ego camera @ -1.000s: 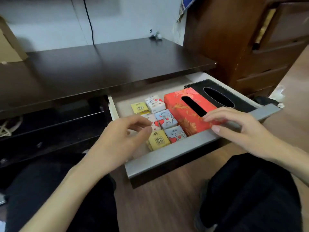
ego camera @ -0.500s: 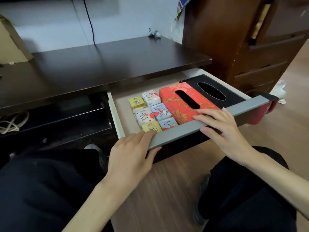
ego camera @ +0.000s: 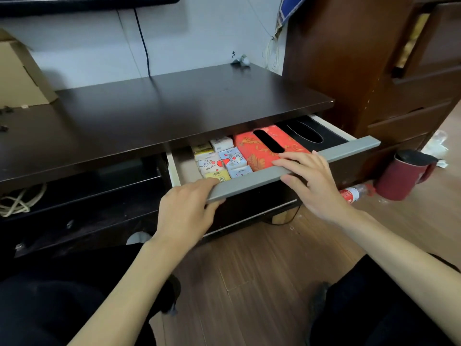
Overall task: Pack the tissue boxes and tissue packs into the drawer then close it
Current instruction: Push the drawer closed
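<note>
The drawer [ego camera: 349,148] under the dark desk stands about half open, its grey front edge facing me. Inside lie a red patterned tissue box [ego camera: 264,148], a black tissue box [ego camera: 311,133] to its right, and several small tissue packs [ego camera: 219,161] in yellow, white and blue on the left. My left hand [ego camera: 187,211] grips the left end of the grey front, fingers over the top and thumb beneath. My right hand [ego camera: 311,181] lies flat on the front near the middle, fingertips touching the red box.
The dark desk top [ego camera: 162,113] overhangs the drawer's back half. A brown wooden cabinet [ego camera: 374,66] stands at right. On the wood floor sit a dark red kettle [ego camera: 404,176] and a lying plastic bottle [ego camera: 354,192]. A coiled cord [ego camera: 20,201] lies on the lower left shelf.
The drawer has slid further in under the desk top, hiding more of the boxes and packs. Both hands moved from the contents to the grey front and follow it inward.
</note>
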### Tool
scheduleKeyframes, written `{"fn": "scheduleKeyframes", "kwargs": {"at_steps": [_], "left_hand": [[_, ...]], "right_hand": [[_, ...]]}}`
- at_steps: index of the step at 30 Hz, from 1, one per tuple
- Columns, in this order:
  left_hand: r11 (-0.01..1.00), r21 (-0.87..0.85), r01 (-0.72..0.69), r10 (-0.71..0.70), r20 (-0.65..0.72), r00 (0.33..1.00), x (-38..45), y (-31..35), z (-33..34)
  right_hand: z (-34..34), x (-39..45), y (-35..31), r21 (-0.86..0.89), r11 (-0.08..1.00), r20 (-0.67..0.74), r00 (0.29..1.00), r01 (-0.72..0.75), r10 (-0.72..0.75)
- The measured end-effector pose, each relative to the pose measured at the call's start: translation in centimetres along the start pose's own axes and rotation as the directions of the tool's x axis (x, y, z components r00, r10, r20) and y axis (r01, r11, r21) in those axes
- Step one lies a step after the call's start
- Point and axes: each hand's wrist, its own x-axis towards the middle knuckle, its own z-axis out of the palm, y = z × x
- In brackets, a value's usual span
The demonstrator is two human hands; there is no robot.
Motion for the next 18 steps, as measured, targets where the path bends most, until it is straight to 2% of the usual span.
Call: {"fn": "scheduleKeyframes", "kwargs": {"at_steps": [3, 5, 7, 8, 9, 10, 11, 13, 14, 15, 16, 18], "left_hand": [[1.000, -0.008, 0.016, -0.016, 0.002, 1.000, 1.6, -1.3, 0.6], [0.997, -0.034, 0.074, -0.073, 0.031, 0.997, 2.5, -1.7, 0.7], [0.973, -0.178, 0.148, -0.146, 0.025, 0.989, 2.2, -1.9, 0.6], [0.934, -0.304, 0.190, -0.203, -0.014, 0.979, 1.5, -1.8, 0.3], [0.873, -0.429, 0.233, -0.290, -0.074, 0.954, 0.4, -1.5, 0.1], [0.797, -0.533, 0.284, -0.407, -0.127, 0.905, -1.1, -1.1, 0.1], [0.706, -0.614, 0.353, -0.534, -0.135, 0.834, -2.6, -0.5, 0.2], [0.479, -0.714, 0.510, -0.717, 0.016, 0.697, -4.7, 1.1, 1.0], [0.396, -0.721, 0.569, -0.737, 0.120, 0.665, -5.1, 1.9, 1.6], [0.382, -0.711, 0.590, -0.711, 0.182, 0.679, -5.3, 2.6, 2.2], [0.415, -0.701, 0.580, -0.669, 0.197, 0.717, -5.1, 3.2, 2.7], [0.463, -0.690, 0.556, -0.636, 0.178, 0.751, -4.3, 3.9, 3.6]], "right_hand": [[0.9, 2.1, 0.0, -0.003, 1.000, -0.005, 1.000, 0.002, -0.002], [1.1, 3.2, -0.1, 0.014, 1.000, 0.019, 1.000, -0.009, 0.009], [1.1, 3.3, 0.2, 0.104, 0.993, -0.013, 0.998, -0.056, 0.058], [1.0, 2.9, 0.7, 0.158, 0.982, -0.098, 0.988, -0.102, 0.118], [0.9, 2.4, 1.3, 0.204, 0.964, -0.217, 0.952, -0.170, 0.214], [0.8, 1.9, 2.0, 0.258, 0.930, -0.326, 0.883, -0.262, 0.339], [0.7, 1.6, 2.7, 0.334, 0.871, -0.374, 0.798, -0.360, 0.473], [0.7, 1.6, 3.9, 0.487, 0.708, -0.283, 0.674, -0.512, 0.682], [0.9, 1.7, 4.6, 0.511, 0.655, -0.215, 0.655, -0.556, 0.725], [1.2, 1.7, 5.1, 0.505, 0.631, -0.156, 0.657, -0.589, 0.738], [1.6, 1.7, 5.5, 0.485, 0.627, -0.107, 0.670, -0.610, 0.735], [2.4, 1.7, 6.2, 0.419, 0.648, -0.055, 0.695, -0.636, 0.717]]}}
